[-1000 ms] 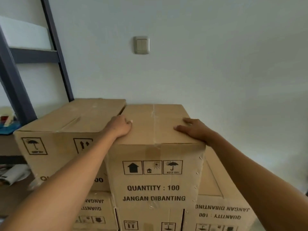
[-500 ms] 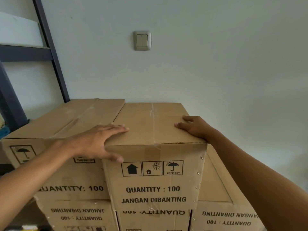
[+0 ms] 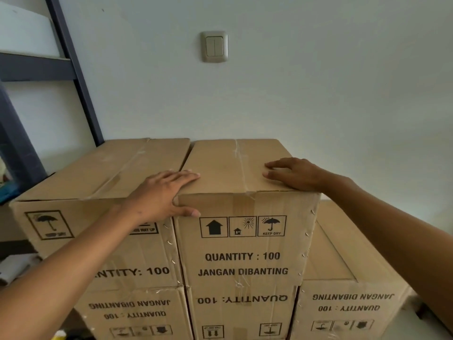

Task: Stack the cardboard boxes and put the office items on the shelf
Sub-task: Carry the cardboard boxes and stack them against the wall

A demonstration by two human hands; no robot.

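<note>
The upper row holds two cardboard boxes side by side. The middle top box point(image 3: 242, 256) reads "QUANTITY : 100, JANGAN DIBANTING" and touches the left top box point(image 3: 98, 173). My left hand point(image 3: 161, 195) lies over the middle box's front left corner, fingers straight on the top and thumb against the front face. My right hand point(image 3: 294, 175) rests flat on the top near its right edge. Beneath stand three boxes with upside-down print: the left lower box point(image 3: 137, 312), the middle lower box point(image 3: 242, 315) and the right lower box point(image 3: 343, 305).
A dark metal shelf frame point(image 3: 73, 69) rises at the left beside the boxes. A blue item point(image 3: 7, 195) and a white item point(image 3: 14, 266) lie on its lower levels. The wall behind the boxes carries a light switch point(image 3: 214, 46).
My left hand slid from the middle box's top left edge down to its front left corner, thumb now on the front face. My right hand stayed on the top.
</note>
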